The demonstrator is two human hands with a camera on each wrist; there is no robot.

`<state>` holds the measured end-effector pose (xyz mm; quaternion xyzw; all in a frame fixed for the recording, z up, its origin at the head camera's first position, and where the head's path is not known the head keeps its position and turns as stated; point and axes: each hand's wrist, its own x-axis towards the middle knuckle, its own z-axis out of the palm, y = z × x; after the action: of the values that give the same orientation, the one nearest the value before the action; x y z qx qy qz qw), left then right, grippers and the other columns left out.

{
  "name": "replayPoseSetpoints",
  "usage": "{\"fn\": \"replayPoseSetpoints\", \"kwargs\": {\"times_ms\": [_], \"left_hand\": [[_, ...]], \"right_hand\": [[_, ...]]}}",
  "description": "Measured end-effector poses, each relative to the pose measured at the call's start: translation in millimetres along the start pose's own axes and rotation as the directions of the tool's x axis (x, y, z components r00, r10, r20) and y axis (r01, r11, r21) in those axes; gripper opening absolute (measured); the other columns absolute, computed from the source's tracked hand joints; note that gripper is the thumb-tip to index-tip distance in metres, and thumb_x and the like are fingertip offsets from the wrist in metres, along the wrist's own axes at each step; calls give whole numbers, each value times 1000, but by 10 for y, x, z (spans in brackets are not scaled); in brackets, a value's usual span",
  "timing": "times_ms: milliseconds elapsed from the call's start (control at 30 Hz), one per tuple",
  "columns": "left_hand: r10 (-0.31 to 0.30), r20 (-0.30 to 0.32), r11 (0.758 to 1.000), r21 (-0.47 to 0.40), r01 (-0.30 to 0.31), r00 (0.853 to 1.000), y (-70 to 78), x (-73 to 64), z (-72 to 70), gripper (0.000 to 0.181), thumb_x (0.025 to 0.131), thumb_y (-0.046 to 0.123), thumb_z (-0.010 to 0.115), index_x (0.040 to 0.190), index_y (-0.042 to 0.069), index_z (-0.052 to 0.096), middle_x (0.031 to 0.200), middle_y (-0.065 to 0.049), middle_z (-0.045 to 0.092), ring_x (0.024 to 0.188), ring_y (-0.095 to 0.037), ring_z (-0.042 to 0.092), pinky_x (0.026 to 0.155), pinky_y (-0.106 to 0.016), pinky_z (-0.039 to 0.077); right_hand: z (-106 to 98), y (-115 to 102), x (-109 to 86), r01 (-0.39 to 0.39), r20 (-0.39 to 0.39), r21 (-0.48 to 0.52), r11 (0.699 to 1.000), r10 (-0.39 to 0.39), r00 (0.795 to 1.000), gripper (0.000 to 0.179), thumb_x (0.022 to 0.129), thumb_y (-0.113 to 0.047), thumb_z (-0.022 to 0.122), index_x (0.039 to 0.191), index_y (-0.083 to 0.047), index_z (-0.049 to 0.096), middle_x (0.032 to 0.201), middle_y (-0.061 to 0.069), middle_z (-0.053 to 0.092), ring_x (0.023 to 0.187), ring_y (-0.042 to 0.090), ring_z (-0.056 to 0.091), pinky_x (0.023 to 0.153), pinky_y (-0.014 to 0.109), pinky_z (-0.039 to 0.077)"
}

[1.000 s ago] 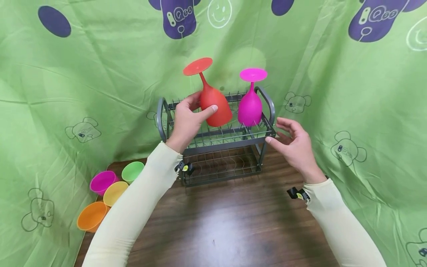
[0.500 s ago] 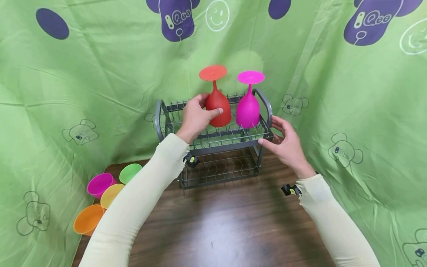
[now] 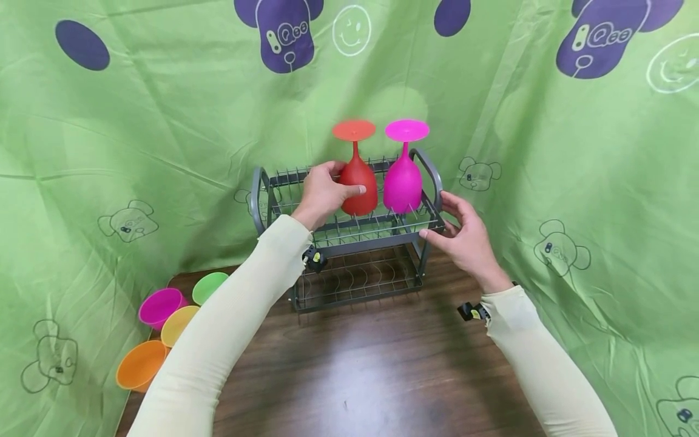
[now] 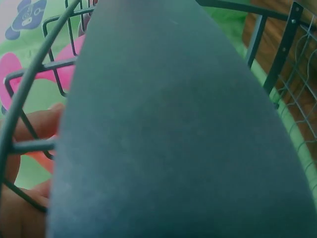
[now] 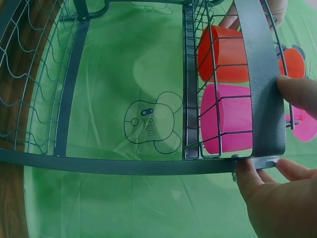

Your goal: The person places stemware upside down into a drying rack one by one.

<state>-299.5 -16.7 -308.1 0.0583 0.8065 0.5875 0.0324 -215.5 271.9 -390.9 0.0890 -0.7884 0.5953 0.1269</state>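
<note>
My left hand (image 3: 326,193) holds a red goblet (image 3: 358,182) by its bowl, thumb across the front. The goblet is upside down, foot up, with its rim down among the wires of the dish rack's top tier (image 3: 349,247). Just right of it a magenta goblet (image 3: 403,188) stands inverted on the same tier. My right hand (image 3: 463,233) grips the rack's right front corner, thumb on the front bar and fingers at the side. In the right wrist view both bowls, red (image 5: 225,54) and magenta (image 5: 228,119), show through the wires. The rack's bar hides most of the left wrist view.
Several cups stand on the table at the left: a magenta cup (image 3: 162,308), a green cup (image 3: 209,287), a yellow cup (image 3: 179,324) and an orange cup (image 3: 141,365). The rack's lower tier (image 3: 355,280) sits close above the brown table (image 3: 349,364). Green printed cloth (image 3: 180,121) hangs around.
The tilted red goblet has come upright and moved right and down onto the rack beside the magenta one. My right hand has moved left onto the rack's corner.
</note>
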Motion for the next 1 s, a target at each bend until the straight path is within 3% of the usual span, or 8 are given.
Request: {"fn": "replayPoseSetpoints", "kwargs": {"times_ms": [567,1000], "left_hand": [[-49,5,998,-34,50,999,-49,68,2,71,84,10,90,148,13,60,142,-5,65,130,-26,60,106,-44,60],[-57,-2,998,-31,57,998,30,-62,-74,77,85,17,90,153,17,53,151,-5,56,138,-27,54,105,-45,60]], "right_hand": [[-26,43,-17,-24,4,-25,999,24,1000,87,85,-12,90,159,-10,43,161,9,45,151,26,44,126,43,39],[-78,-6,-59,-20,13,-62,998,21,1000,86,86,-15,89,159,-10,43,160,10,48,151,27,45,123,39,43]]}}
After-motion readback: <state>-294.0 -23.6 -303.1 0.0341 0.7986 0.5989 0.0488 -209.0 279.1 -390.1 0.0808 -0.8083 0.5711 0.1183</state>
